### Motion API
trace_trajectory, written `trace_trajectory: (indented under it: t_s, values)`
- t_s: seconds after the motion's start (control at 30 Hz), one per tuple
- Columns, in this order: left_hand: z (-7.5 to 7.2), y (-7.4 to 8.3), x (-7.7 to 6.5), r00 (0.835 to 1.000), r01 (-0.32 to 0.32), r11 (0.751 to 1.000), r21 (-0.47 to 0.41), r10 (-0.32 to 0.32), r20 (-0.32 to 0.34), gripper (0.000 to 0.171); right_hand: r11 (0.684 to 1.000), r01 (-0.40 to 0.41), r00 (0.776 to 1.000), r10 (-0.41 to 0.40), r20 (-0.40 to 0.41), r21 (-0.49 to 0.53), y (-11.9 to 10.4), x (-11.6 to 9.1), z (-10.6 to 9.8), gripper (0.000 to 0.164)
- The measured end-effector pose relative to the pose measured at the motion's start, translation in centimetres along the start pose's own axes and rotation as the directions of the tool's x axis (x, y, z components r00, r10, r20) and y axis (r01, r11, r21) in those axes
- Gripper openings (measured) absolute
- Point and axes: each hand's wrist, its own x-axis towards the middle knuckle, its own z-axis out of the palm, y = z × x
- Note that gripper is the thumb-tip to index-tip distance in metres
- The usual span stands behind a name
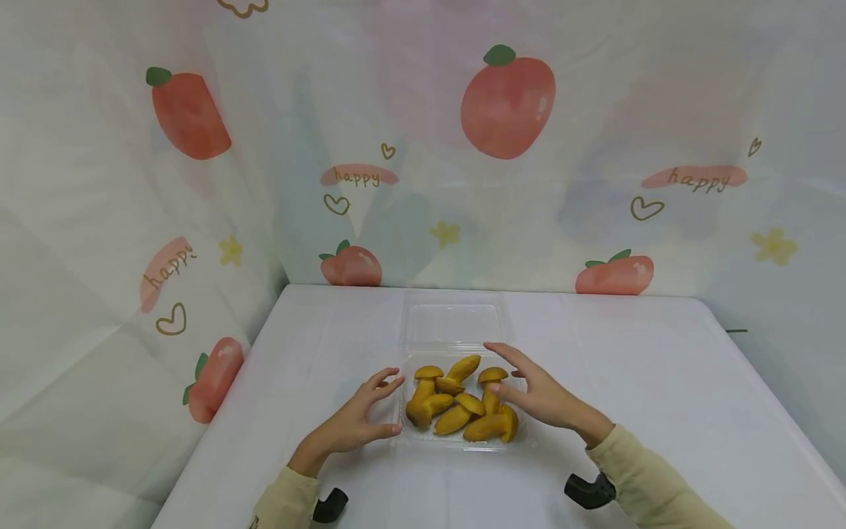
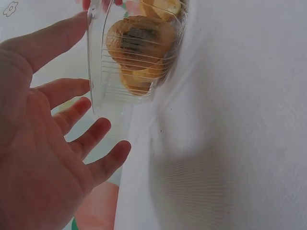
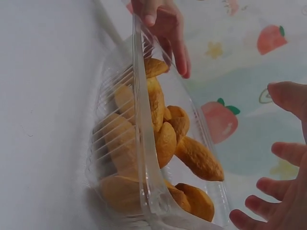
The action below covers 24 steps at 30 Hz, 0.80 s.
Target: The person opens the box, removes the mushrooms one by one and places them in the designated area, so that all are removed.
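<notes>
To the left of a clear plastic container point(image 1: 449, 445), the left hand point(image 1: 360, 415) is held with thumb and fingers spread wide; nothing is gripped, and whether the rim is touched cannot be told. Inside the container, several mushroom-shaped pieces point(image 1: 469, 402) are loosely heaped, yellow-brown, with domed caps and stubby stems, their surfaces matt and slightly wrinkled. The container's thin walls are ribbed and glossy; its shallow lid point(image 1: 456, 323), of the same see-through plastic, is laid open behind it on the white table point(image 1: 595, 353). Over the container's right side, the right hand point(image 1: 545, 397) is poised, also spread wide and holding nothing. The step in hand is judged to be the setting of both hands around the filled container; for the next move, gentle, even contact at both sides seems called for, since the plastic may flex.
</notes>
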Motion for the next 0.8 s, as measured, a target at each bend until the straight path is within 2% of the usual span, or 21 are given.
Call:
trace_trajectory:
  t_s: [0.27,0.57,0.67,0.8]
  values:
    - [-0.1,0.1,-0.1,1.0,0.004,0.999,0.052,-0.005,0.022,0.079,1.0,0.028,0.999,-0.027,0.029,-0.015,-0.2,0.2,0.5,0.065]
    - [-0.3,0.5,0.3,0.999,-0.012,0.997,0.078,0.009,0.043,0.079,1.0,-0.006,0.995,0.003,0.1,0.023,-0.4,0.1,1.5,0.066]
    - [-0.3,0.6,0.2,0.999,0.005,0.997,0.072,-0.009,0.047,0.08,1.0,-0.014,0.991,0.01,0.137,0.028,-0.4,0.0,2.0,0.067]
    - [-0.4,0.7,0.1,0.999,0.02,0.998,0.066,-0.023,0.047,0.082,1.0,0.015,0.988,-0.016,0.154,0.007,-0.2,0.0,2.6,0.065]
